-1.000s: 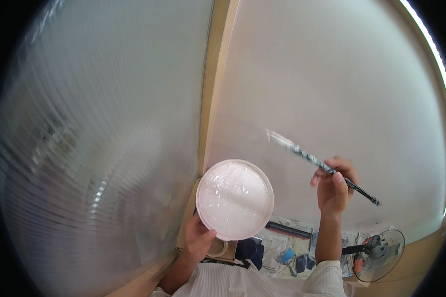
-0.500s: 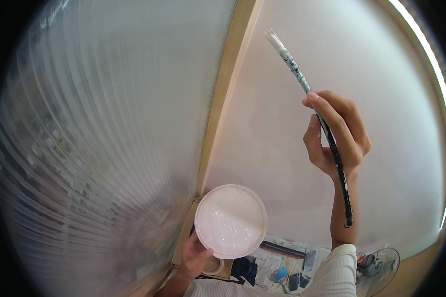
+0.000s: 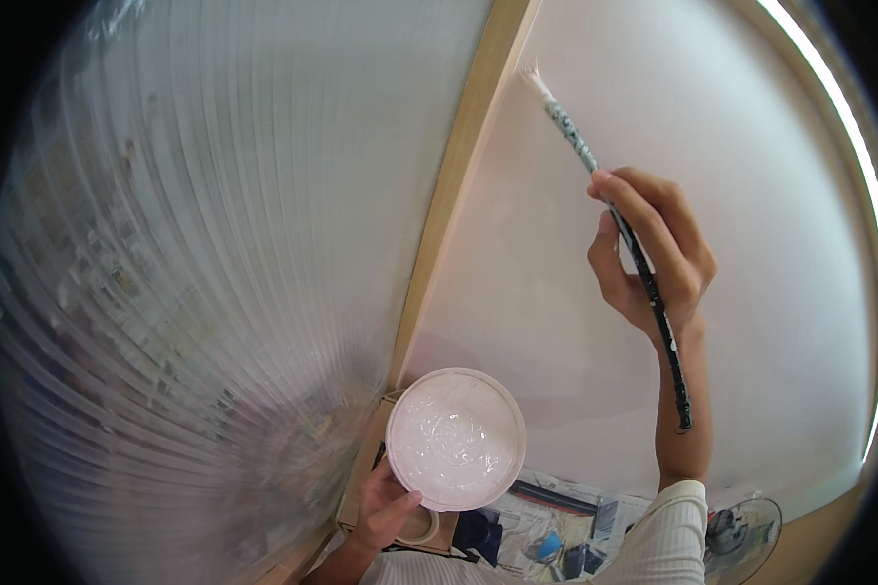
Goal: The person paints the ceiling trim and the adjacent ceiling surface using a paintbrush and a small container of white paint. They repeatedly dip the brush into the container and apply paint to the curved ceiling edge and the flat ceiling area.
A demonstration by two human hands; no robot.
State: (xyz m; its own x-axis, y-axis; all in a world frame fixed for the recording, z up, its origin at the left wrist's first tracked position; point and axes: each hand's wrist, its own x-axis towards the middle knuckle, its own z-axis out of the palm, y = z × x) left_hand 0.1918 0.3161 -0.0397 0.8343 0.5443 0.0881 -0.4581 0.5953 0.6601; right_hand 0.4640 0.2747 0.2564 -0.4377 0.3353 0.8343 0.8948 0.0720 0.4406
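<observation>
My right hand pinches a long paintbrush between thumb and fingers. Its dark handle slants down along my wrist, and white paint is spattered over the upper part. The pale bristles at the upper left end are splayed, close to the wooden strip where it meets the white wall. Lower down, my left hand grips the rim of a round, pale pink lid-like dish, thumb on top. White, glossy wet paint coats the dish's inside.
Ribbed translucent panelling fills the left side. Below the dish are a cardboard box and a roll of tape. Printed sheets with a blue object lie beyond. A round clear-rimmed fan-like object stands at lower right.
The brush and my right hand have shifted slightly left, bringing the bristles nearer the wooden strip. My left hand keeps its hold on the dish, which has barely moved.
</observation>
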